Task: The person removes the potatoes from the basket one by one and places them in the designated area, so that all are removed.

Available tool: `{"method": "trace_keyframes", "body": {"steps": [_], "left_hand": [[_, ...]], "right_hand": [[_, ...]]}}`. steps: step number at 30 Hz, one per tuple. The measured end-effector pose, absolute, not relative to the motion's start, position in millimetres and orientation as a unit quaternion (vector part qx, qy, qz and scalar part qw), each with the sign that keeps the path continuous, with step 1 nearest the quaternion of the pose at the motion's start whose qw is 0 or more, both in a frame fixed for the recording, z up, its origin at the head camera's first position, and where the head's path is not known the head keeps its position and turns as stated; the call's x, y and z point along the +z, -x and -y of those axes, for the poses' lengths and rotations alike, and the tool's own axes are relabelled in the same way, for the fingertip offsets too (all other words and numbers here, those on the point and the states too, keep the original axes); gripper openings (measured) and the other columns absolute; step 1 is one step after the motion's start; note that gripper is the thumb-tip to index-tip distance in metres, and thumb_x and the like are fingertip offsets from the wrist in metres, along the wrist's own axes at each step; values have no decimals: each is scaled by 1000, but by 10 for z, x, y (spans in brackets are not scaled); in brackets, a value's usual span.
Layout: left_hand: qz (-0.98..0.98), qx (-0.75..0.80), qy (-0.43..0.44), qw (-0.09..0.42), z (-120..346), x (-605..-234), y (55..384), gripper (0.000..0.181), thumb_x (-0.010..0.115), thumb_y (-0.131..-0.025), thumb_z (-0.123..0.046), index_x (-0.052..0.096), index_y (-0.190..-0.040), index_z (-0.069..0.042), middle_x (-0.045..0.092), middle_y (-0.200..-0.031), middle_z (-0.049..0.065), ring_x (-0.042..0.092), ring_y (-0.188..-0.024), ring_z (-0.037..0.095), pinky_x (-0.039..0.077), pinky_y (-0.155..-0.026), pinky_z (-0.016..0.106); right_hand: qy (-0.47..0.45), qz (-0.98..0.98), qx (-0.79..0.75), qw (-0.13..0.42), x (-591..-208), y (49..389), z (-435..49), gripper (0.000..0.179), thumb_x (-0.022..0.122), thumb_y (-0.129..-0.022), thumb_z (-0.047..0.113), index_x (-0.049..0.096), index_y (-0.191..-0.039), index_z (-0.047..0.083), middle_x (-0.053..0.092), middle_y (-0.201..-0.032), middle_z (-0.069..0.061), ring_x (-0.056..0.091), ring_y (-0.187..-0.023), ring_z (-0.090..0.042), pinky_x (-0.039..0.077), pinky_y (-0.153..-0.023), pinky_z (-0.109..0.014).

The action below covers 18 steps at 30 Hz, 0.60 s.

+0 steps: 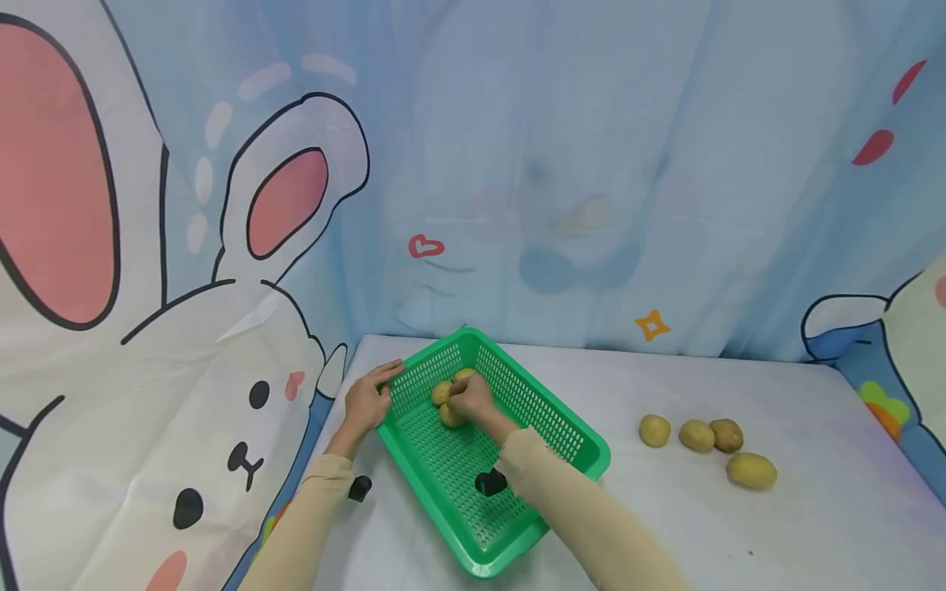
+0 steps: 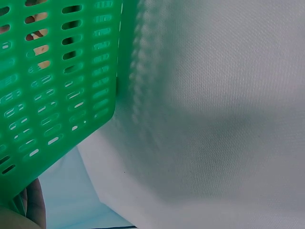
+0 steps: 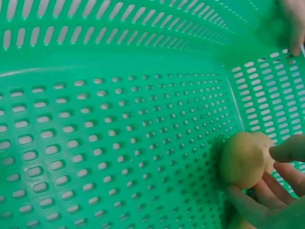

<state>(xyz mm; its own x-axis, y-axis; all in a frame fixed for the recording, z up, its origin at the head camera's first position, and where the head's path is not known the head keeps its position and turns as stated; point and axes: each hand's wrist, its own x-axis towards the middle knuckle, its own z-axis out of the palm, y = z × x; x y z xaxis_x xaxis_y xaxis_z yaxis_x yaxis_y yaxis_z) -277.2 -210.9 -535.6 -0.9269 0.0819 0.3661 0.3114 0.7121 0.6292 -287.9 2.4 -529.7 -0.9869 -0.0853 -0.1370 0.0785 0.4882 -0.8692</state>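
A green plastic basket [image 1: 436, 501] stands slanted on the table, with a few yellowish potatoes [image 1: 452, 416] at its far-left end. My left hand [image 1: 367, 402] holds the rim at the left corner, its thumb on the inner side; in the left wrist view, only a bit of that hand [image 2: 35, 205] shows under the basket wall. My right hand [image 1: 476, 400] reaches inside, fingers curled at the potatoes. Up close, its thumb and fingertips [image 3: 286, 149] are around a potato [image 3: 243, 160] low over the basket floor, with another potato [image 3: 262, 139] right behind it.
Several more potatoes [image 1: 697, 436] lie on the white-covered table [image 1: 665, 525] to the right of the basket. A blue printed curtain [image 1: 591, 164] hangs behind the table, and a rabbit-print cloth [image 1: 148, 410] borders its left side.
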Motion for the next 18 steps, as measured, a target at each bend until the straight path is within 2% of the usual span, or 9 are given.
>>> {"method": "trace_keyframes", "body": {"steps": [6,9,13,18], "left_hand": [[912,-363,112,157,2099,-5353,2772,47,51,-91,10,68,-128,-12,60,-137,2,21,-37,3,22,-42,22],[912,-362,111,155,2101,-5358,2770,46,51,-91,9,68,-128,-13,60,-137,2,22,-38,2,22,-42,22],[913,-363,106,155,2101,-5371,2773,47,51,-91,9,69,-127,-14,61,-137,1,24,-38,4,22,-42,22],[903,-368,121,185,2106,-5396,2779,46,52,-89,11,70,-125,-11,63,-134,5,23,-39,4,21,-41,23]], "right_hand": [[-8,-870,-489,61,-5320,2840,7,18,68,-77,-3,72,-94,-4,67,-97,-13,61,-87,-28,53,-69,-36],[-20,-868,-492,61,-5337,2834,23,16,69,-76,-3,72,-91,-4,66,-97,-14,61,-87,-28,53,-67,-34],[-27,-851,-518,85,-5338,2806,32,13,68,-79,-4,70,-91,-5,64,-101,-18,63,-93,-32,56,-70,-40],[-33,-822,-557,119,-5339,2784,41,16,66,-83,-3,69,-98,-9,62,-102,-20,65,-88,-33,57,-65,-43]]}}
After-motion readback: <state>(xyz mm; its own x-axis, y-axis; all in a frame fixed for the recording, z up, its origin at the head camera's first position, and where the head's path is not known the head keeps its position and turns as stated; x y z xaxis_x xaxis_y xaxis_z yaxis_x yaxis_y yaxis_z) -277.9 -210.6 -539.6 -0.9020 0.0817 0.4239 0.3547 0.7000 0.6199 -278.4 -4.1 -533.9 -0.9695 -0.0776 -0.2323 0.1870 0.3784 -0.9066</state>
